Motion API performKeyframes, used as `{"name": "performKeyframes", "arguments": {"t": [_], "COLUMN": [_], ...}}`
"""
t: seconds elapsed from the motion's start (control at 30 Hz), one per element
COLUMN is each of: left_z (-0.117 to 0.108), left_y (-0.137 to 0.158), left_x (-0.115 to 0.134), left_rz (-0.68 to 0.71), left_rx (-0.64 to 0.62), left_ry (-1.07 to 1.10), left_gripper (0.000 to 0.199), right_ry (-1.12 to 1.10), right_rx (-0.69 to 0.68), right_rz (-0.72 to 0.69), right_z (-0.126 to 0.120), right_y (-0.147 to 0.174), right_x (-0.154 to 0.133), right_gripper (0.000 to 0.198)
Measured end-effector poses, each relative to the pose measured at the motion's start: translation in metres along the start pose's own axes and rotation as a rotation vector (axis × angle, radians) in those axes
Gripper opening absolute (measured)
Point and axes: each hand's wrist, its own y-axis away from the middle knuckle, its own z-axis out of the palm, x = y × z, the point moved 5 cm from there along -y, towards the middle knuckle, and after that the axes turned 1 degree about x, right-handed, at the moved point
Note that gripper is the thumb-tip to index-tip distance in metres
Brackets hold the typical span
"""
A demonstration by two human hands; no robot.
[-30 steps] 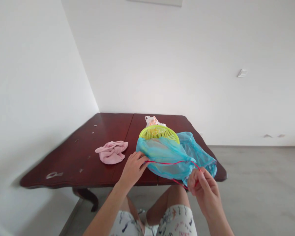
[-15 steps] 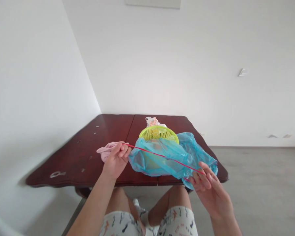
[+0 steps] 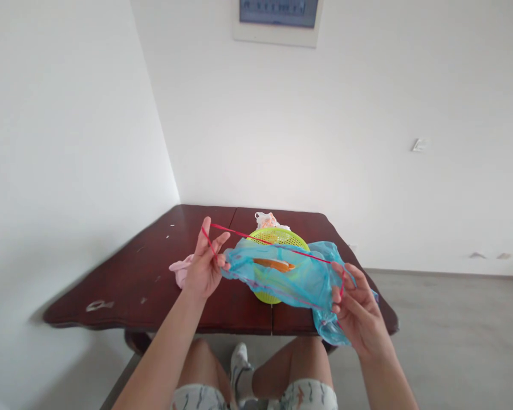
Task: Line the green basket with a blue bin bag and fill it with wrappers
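Observation:
A thin, translucent blue plastic bag (image 3: 299, 287) with a red drawstring (image 3: 299, 251) is stretched between my hands. My left hand (image 3: 203, 270) grips the bag's left edge, the string looped over a raised finger. At the opposite end my right hand (image 3: 359, 310) pinches the bag's edge and the string. Behind and under the bag stands a yellow-green perforated basket (image 3: 277, 234), partly covered by it. A long orange thing (image 3: 273, 264) shows at the bag's mouth; I cannot tell its kind or whether it lies in the bag or the basket.
A pink cloth (image 3: 180, 272) lies on the dark red table (image 3: 154, 279), left of the bag. Behind the basket is a crumpled white and orange plastic bag (image 3: 267, 220). Walls border the table at the left and back. A framed panel (image 3: 277, 39) hangs above.
Both hands have risen, lifting the bag's edge and spreading its mouth. The red string now loops around my fingers. The orange thing has come into sight. My view has tilted up slightly.

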Motion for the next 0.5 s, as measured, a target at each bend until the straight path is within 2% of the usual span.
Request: {"name": "performKeyframes", "arguments": {"t": [0.07,0.1,0.23,0.3,0.37,0.43,0.5], "left_z": [0.009,0.014,0.025,0.028,0.031,0.035,0.039], "left_y": [0.002,0.002,-0.001,-0.005,-0.008,-0.012,-0.017], "left_x": [-0.006,-0.01,-0.023,-0.021,-0.01,0.003,0.016], "left_rz": [0.012,0.015,0.011,0.087,0.205,0.264,0.262], "left_rx": [-0.062,-0.094,-0.168,-0.124,-0.025,0.079,0.164], "left_ry": [-0.125,-0.169,-0.247,-0.292,-0.373,-0.466,-0.555], "left_gripper": [0.126,0.13,0.114,0.113,0.111,0.098,0.083], "right_ry": [0.035,0.039,0.024,0.026,0.039,0.053,0.064], "right_rx": [-0.011,-0.018,-0.024,-0.008,0.01,0.022,0.027], "right_rz": [-0.036,-0.057,-0.164,-0.209,-0.251,-0.31,-0.376], "right_z": [0.014,0.02,0.039,0.042,0.045,0.047,0.051], "right_y": [-0.004,-0.007,-0.02,-0.027,-0.034,-0.041,-0.048], "right_x": [0.001,0.001,-0.004,-0.009,-0.016,-0.026,-0.036], "right_gripper": [0.062,0.065,0.063,0.056,0.051,0.049,0.047]}}
